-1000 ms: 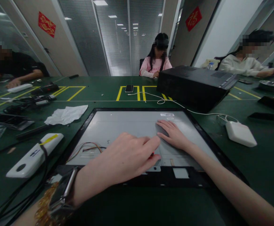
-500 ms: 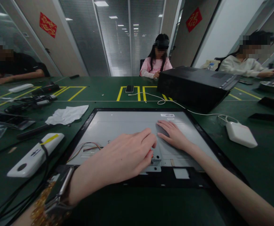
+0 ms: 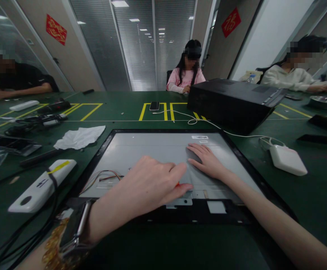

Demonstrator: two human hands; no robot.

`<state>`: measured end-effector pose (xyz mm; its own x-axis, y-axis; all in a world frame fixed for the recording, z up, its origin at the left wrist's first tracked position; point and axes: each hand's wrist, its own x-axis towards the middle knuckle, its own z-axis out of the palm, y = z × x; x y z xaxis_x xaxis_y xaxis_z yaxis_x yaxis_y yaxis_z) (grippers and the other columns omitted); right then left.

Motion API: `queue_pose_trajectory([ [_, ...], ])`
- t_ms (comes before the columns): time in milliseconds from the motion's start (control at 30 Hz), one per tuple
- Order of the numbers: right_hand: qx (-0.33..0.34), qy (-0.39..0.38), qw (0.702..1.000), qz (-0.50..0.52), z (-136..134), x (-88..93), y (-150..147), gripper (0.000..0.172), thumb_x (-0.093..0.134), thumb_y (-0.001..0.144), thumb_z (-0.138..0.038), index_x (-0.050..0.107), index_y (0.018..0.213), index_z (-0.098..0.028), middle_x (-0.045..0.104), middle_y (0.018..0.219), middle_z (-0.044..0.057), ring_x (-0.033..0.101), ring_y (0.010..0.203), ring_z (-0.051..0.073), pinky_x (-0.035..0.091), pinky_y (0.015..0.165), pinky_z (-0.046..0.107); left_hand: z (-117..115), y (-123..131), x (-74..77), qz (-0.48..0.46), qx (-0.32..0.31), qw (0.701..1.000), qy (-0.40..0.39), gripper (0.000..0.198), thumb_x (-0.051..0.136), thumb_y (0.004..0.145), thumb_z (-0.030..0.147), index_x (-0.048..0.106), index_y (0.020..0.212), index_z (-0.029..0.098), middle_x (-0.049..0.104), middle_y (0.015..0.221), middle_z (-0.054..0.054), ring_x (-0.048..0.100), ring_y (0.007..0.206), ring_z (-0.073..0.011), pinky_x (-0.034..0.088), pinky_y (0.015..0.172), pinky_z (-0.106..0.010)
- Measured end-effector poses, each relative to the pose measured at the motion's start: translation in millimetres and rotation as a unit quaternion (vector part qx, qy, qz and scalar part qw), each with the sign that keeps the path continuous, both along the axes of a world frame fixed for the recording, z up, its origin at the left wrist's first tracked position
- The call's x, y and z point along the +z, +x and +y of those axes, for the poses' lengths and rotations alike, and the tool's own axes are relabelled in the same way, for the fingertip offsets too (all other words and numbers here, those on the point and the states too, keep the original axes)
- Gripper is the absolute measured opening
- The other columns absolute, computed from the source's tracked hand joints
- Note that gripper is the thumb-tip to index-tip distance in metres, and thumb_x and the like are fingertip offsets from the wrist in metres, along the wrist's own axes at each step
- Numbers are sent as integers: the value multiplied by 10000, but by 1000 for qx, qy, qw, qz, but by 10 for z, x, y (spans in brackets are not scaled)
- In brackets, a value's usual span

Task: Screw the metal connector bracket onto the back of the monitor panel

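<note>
A flat display panel (image 3: 152,146) lies on the table in front of me, its grey metal back up and a black frame around it. My left hand (image 3: 159,182) is closed over the metal bracket (image 3: 186,201) near the panel's front edge. An orange bit of a small tool (image 3: 177,184) shows between its thumb and fingers; the rest of the tool is hidden. Flat on the grey back rests my right hand (image 3: 207,161), fingers spread and holding nothing. Thin coloured wires (image 3: 96,176) lie on the panel left of my left hand.
A large black case (image 3: 231,105) stands beyond the panel. To the right sits a white charger (image 3: 288,161) with its cable. A white device (image 3: 42,185), black cables and crumpled tissue (image 3: 80,137) lie at left. Other people sit around the table.
My left hand has turned at the wrist, its thumb now reaching further right across the bracket. My right hand stays in place on the panel.
</note>
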<state>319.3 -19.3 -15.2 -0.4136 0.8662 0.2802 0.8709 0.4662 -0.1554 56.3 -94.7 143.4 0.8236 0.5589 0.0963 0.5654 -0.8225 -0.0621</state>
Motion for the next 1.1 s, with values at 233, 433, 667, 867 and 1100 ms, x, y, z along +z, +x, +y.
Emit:
queue_pose_trajectory([
  [233, 4, 1, 1000, 0, -1, 2, 1, 506, 417, 957, -449, 471, 1391, -192, 500, 1454, 138, 427, 1359, 275, 277, 1144, 521, -54, -22, 104, -23, 11, 999, -46, 51, 489, 849, 209, 501, 897, 196, 611, 947, -36, 545, 692, -177, 339, 546, -296],
  [433, 3, 1, 1000, -1, -4, 8, 0, 503, 419, 957, -450, 473, 1385, -191, 500, 1454, 137, 429, 1359, 272, 280, 1143, 514, -32, -53, 77, -14, -3, 998, -56, 54, 457, 937, 212, 486, 982, 204, 625, 886, -1, 557, 636, -157, 333, 533, -287],
  [667, 4, -5, 1000, 2, -6, 17, -1, 516, 414, 959, -471, 457, 1408, -220, 494, 1463, 122, 420, 1364, 284, 277, 1141, 536, -2, -43, 19, 2, -7, 1000, -18, 217, 436, 1008, 398, 515, 960, 201, 643, 684, 27, 548, 492, -141, 268, 469, -285],
  [867, 1, -7, 1000, 1, -6, 13, -2, 515, 425, 958, -462, 462, 1402, -204, 497, 1458, 133, 427, 1358, 280, 281, 1141, 525, -17, -46, 73, -8, 14, 999, -34, 172, 478, 951, 336, 517, 852, 200, 629, 742, 2, 553, 589, -164, 308, 516, -285],
  [1100, 1, -5, 1000, 2, -10, 17, -3, 513, 426, 959, -452, 472, 1393, -183, 499, 1453, 143, 428, 1358, 280, 281, 1143, 517, -38, -65, 106, -19, 13, 998, -55, 49, 450, 883, 187, 483, 915, 204, 615, 872, -13, 540, 640, -169, 326, 547, -284],
])
